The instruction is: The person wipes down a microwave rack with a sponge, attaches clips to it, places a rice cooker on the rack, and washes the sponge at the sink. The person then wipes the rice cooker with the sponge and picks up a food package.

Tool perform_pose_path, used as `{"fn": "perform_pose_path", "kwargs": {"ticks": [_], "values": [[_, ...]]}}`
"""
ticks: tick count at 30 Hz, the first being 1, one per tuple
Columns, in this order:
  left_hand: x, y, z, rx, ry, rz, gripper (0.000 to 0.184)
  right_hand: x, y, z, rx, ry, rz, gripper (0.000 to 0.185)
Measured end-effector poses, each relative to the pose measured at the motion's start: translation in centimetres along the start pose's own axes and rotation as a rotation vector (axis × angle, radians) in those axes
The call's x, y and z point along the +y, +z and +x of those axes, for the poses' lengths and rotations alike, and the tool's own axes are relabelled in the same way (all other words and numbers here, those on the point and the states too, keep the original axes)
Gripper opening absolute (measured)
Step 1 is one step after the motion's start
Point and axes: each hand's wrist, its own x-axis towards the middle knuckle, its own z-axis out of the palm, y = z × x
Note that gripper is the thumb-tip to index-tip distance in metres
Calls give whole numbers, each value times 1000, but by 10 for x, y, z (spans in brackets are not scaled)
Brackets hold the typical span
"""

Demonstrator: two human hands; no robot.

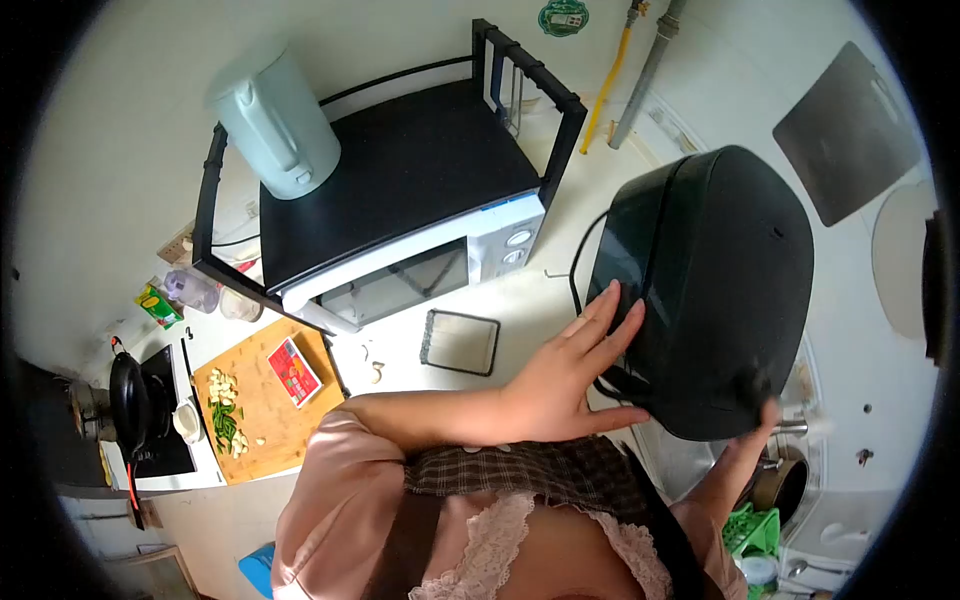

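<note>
A large dark green and black rice cooker [735, 290] with a rounded top stands tilted in view on the right. My left hand [575, 375] lies against its near left side, fingers spread and stretched out over the glossy panel, thumb low by the base. At its lower right edge is my right hand [752, 445]; a fingertip shows on the rim, slightly blurred, and its other fingers are hidden behind the body. A black cord [578, 258] loops along the cooker's left side.
A white microwave [500, 245] sits under a black rack [400, 160] bearing a pale blue kettle [285, 130]. In front lies a black-rimmed tray [460, 342]. Left are a cutting board [258, 458] with chopped food and a wok [128, 400]. A sink [680, 455] is at right.
</note>
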Motion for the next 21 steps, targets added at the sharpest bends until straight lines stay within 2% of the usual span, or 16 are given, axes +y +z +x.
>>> {"fn": "perform_pose_path", "kwargs": {"ticks": [1, 2, 3, 5, 7, 10, 13, 15, 17, 18, 19, 20, 21], "values": [[8, -6, -8, -1, 5, -8, 95, -13, 17, -14, -22, -41, 10, 76], [14, -12, -16, 21, 28, 43, 93, -23, 37, -29, 100, -43, 24, 73], [20, -18, -24, 45, 51, 96, 91, -27, 43, -34, 102, -48, 21, 73], [35, -32, -39, 120, 43, 88, 85, -34, 52, -40, 55, -36, 41, 71], [47, -47, -55, 191, -8, 140, 89, -46, 76, -42, -10, -98, -132, 68], [57, -65, -73, 296, -27, 180, 93, -57, 116, -41, -148, -112, -179, 65], [49, -85, -81, 428, -5, 240, 98, -63, 168, -21, -410, -54, -141, 58], [41, -106, -78, 503, 29, 355, 91, -62, 211, -1, -559, -2, -108, 52], [29, -124, -72, 577, 20, 396, 91, -59, 253, 21, -709, 58, -74, 46], [24, -134, -68, 599, -39, 402, 91, -55, 275, 31, -787, 67, -24, 46], [14, -142, -64, 622, -65, 280, 88, -56, 303, 30, -834, 81, -27, 45], [8, -152, -60, 620, -143, 285, 87, -53, 327, 34, -777, 83, -84, 53], [-7, -160, -56, 651, -141, 283, 86, -55, 339, 52, -965, 106, -230, 58]]}}
